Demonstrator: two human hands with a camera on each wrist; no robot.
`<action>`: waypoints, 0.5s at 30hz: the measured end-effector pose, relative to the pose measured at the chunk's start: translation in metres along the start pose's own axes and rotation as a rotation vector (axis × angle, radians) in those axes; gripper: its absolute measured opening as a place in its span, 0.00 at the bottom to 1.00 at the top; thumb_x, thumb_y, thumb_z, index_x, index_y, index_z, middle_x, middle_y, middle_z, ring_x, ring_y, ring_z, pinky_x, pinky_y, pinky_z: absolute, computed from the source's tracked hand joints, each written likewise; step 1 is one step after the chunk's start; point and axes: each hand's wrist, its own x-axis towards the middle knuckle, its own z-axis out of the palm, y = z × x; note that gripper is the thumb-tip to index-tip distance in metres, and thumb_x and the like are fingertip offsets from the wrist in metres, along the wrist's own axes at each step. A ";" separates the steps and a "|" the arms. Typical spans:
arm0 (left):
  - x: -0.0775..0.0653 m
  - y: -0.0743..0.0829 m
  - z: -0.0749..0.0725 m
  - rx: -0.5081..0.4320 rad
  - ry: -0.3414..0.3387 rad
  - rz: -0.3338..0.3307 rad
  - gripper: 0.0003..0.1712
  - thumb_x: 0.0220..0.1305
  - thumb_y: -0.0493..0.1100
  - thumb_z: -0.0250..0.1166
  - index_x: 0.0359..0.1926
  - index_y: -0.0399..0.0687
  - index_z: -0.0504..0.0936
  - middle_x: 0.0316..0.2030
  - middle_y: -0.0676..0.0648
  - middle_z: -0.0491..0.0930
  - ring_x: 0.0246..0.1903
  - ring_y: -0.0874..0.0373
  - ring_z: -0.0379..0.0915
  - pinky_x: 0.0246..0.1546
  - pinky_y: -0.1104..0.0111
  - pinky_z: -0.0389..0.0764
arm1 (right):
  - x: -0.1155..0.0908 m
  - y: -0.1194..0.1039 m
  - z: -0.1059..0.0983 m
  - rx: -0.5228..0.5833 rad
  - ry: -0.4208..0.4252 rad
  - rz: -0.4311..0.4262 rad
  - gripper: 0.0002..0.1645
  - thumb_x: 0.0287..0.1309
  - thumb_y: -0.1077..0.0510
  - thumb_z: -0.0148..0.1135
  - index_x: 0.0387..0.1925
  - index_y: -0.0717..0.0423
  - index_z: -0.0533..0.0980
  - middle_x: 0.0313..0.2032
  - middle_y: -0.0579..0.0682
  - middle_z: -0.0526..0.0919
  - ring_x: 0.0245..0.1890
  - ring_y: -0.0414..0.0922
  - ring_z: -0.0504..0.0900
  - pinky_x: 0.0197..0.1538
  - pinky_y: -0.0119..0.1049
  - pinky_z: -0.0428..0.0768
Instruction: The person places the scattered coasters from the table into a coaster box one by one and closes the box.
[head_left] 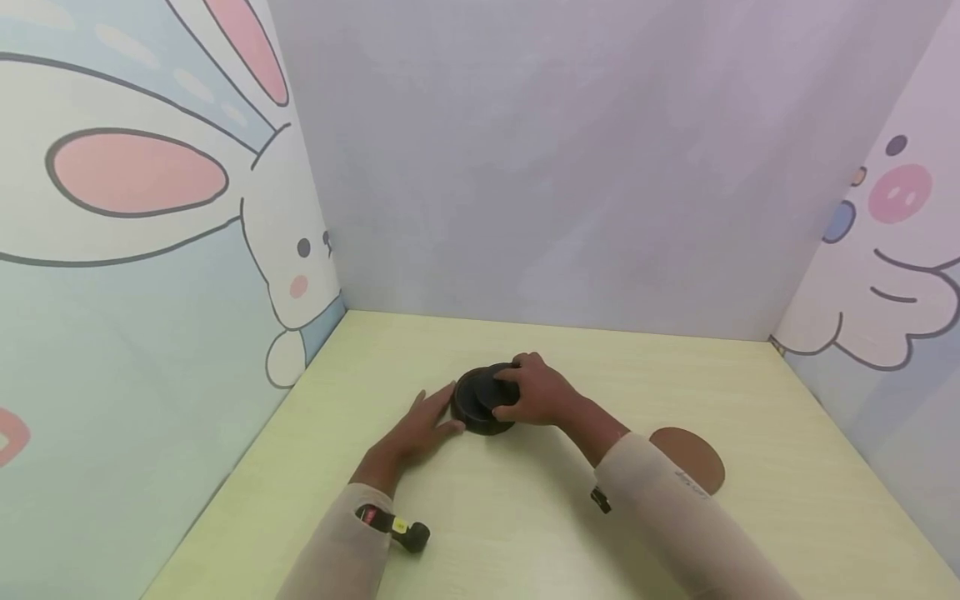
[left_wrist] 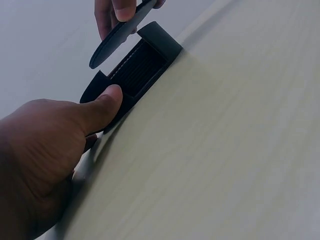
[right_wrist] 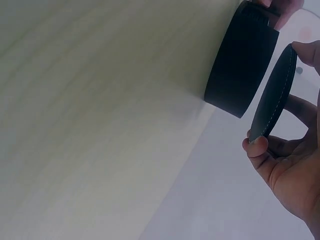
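A round black coaster holder (head_left: pixel 480 426) with an open slot in its side stands on the table. My left hand (head_left: pixel 423 427) grips its near left side, the thumb (left_wrist: pixel 111 97) at the slot's edge in the left wrist view. Just above the holder, my right hand (head_left: pixel 538 392) pinches a thin black round coaster (right_wrist: pixel 274 95) with pale edge stitching by its rim. The coaster is tilted and apart from the holder in both wrist views. Ribbed dark lines show inside the holder's slot (left_wrist: pixel 142 67); whether they are stacked coasters I cannot tell.
A brown round coaster (head_left: pixel 693 454) lies on the pale wooden table (head_left: pixel 510 533) at the right, partly behind the right sleeve (head_left: pixel 660 492). Behind the table rises a plain grey-white backdrop (head_left: pixel 555 167). Side panels with cartoon animals stand left and right.
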 end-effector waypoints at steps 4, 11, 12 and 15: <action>0.001 0.000 0.000 0.002 0.010 0.007 0.48 0.80 0.62 0.61 0.90 0.58 0.50 0.87 0.51 0.55 0.88 0.49 0.50 0.91 0.45 0.32 | 0.003 -0.002 0.001 -0.001 0.000 -0.013 0.37 0.62 0.40 0.75 0.69 0.48 0.83 0.69 0.63 0.76 0.64 0.59 0.78 0.60 0.57 0.88; 0.001 0.001 0.000 0.003 0.017 0.013 0.47 0.81 0.61 0.60 0.90 0.60 0.50 0.87 0.52 0.57 0.87 0.50 0.51 0.91 0.45 0.32 | 0.008 -0.003 0.008 -0.013 -0.003 -0.012 0.37 0.61 0.38 0.76 0.69 0.46 0.83 0.67 0.62 0.77 0.62 0.57 0.78 0.58 0.55 0.88; 0.001 0.002 0.000 0.004 0.016 0.011 0.47 0.81 0.61 0.60 0.90 0.60 0.50 0.87 0.52 0.57 0.87 0.50 0.51 0.91 0.45 0.32 | 0.009 -0.004 0.009 -0.018 -0.005 -0.013 0.37 0.61 0.38 0.76 0.69 0.46 0.83 0.67 0.61 0.78 0.62 0.57 0.78 0.58 0.55 0.88; 0.001 0.002 0.000 0.010 0.015 0.019 0.47 0.81 0.60 0.60 0.90 0.58 0.50 0.87 0.51 0.57 0.87 0.50 0.51 0.91 0.45 0.33 | 0.011 -0.006 0.011 -0.023 -0.006 -0.017 0.37 0.61 0.37 0.76 0.69 0.46 0.83 0.67 0.61 0.78 0.62 0.57 0.78 0.58 0.55 0.88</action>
